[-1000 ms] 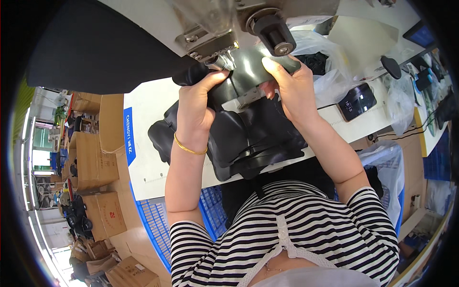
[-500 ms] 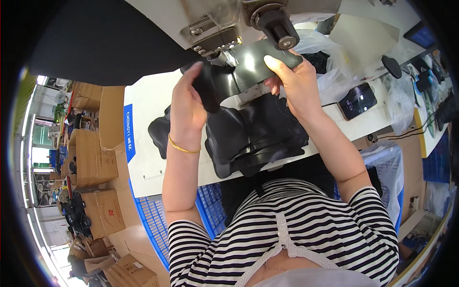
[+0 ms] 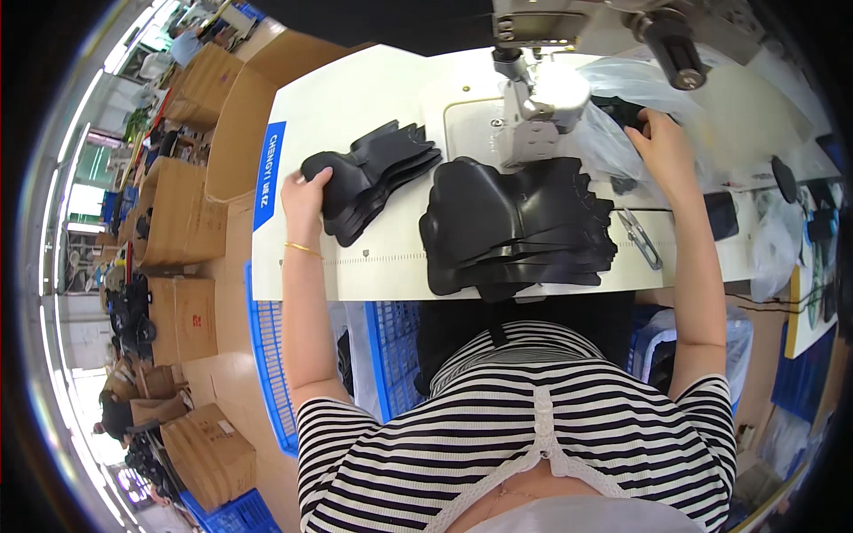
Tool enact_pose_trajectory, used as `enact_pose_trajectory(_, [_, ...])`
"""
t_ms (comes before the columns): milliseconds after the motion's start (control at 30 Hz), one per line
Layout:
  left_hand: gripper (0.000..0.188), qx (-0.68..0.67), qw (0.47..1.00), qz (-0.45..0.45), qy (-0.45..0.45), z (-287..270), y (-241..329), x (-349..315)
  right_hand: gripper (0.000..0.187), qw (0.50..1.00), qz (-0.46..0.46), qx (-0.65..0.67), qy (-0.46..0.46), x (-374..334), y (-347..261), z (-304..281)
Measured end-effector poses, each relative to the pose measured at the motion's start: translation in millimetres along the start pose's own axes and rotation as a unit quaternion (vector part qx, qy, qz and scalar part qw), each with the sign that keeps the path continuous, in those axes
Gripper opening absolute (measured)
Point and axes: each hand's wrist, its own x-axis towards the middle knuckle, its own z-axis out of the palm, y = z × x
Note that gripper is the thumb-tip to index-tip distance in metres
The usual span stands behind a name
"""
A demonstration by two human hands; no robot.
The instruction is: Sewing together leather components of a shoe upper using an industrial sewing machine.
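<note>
Your left hand [image 3: 305, 197] is at the outer end of the smaller stack [image 3: 373, 182] of black cut pieces, with the thumb laid on the top piece; the other fingers are mostly hidden, so you cannot tell whether they close on the stack. Your left forearm [image 3: 311, 329] rises almost straight from a bent elbow, a yellow bangle [image 3: 304, 250] around the wrist. Your right hand [image 3: 656, 138] is farther forward, at the clear plastic bag [image 3: 606, 147], beside the dark material [image 3: 622, 111] in it; thumb and forefinger are parted and curved, but whether they grip anything cannot be told. Your right forearm [image 3: 697, 284] leans slightly inward toward that hand. The two hands are well apart, with the larger stack [image 3: 515, 209] of black pieces between your forearms, untouched, near the front edge of the white table [image 3: 391, 275]. Just beyond this stack is the sewing machine [image 3: 533, 111]; to the stack's right lies a pair of snips [image 3: 641, 240], and a dark phone [image 3: 721, 216] is partly hidden by your right forearm. Blue baskets [image 3: 391, 355] are below the table, and cardboard boxes [image 3: 182, 320] are on the floor at left.
</note>
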Motion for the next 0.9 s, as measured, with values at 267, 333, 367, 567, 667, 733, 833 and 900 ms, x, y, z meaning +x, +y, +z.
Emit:
enact_pose_trajectory(267, [0.049, 0.076, 0.965, 0.200, -0.155, 74.9, 32.7, -131.0, 0.026, 0.999, -0.011, -0.051, 0.004, 9.6, 3.6, 12.5])
enact_pose_trajectory(333, [0.054, 0.107, 0.957, 0.163, -0.216, 87.3, 34.3, -147.0, 0.032, 0.998, 0.010, -0.044, 0.035, 8.6, 4.1, 9.9])
enact_pose_trajectory(367, [0.055, 0.112, 0.958, 0.172, -0.200, 89.2, 37.0, -151.3, 0.032, 0.998, 0.010, -0.045, 0.034, 8.8, 4.0, 8.3])
enact_pose_trajectory(567, [0.057, 0.126, 0.923, 0.357, -0.073, 92.7, 46.4, -164.5, 0.024, 0.990, 0.059, 0.122, 0.022, -0.5, 8.0, -0.7])
enact_pose_trajectory(667, [0.047, 0.147, 0.886, 0.439, -0.024, 92.5, 50.5, -168.5, 0.017, 0.985, 0.054, 0.156, 0.039, -15.4, -16.0, -17.5])
enact_pose_trajectory(733, [0.041, 0.164, 0.873, 0.459, -0.016, 90.1, 50.5, -168.1, 0.012, 0.993, 0.007, 0.099, 0.061, -34.0, -38.1, -28.5])
enact_pose_trajectory(833, [0.029, -0.035, 0.963, 0.229, -0.136, 87.4, 47.3, -157.2, 0.009, 0.893, 0.093, 0.435, -0.066, -63.2, -79.7, -35.8])
enact_pose_trajectory(900, [0.020, -0.002, 0.956, 0.255, -0.144, 83.1, 49.6, -152.3, 0.009, 0.796, 0.077, 0.579, -0.158, -77.6, -93.9, -27.5])
